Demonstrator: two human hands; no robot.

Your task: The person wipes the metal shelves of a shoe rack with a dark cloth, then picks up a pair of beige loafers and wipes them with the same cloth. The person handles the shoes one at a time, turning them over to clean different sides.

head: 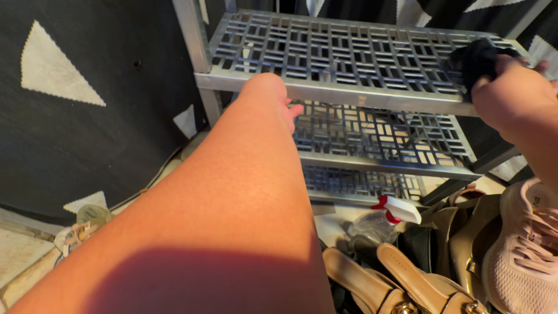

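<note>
A grey metal rack with three lattice shelves (pixel 325 87) stands against a dark wall. My right hand (pixel 514 96) is closed on a black cloth (pixel 478 58) and presses it on the right end of the top shelf. My left arm stretches forward and fills the middle of the view. My left hand (pixel 289 110) reaches under the top shelf toward the left end of the middle shelf (pixel 383 157); only a few fingers show, the rest is hidden by my wrist.
On the floor to the right lie tan sandals (pixel 401 279), olive shoes (pixel 459 232) and a pink sneaker (pixel 523 250). A spray bottle with a red and white nozzle (pixel 395 210) lies by the lowest shelf. More shoes (pixel 81 229) sit at the left by the black wall hanging with white triangles.
</note>
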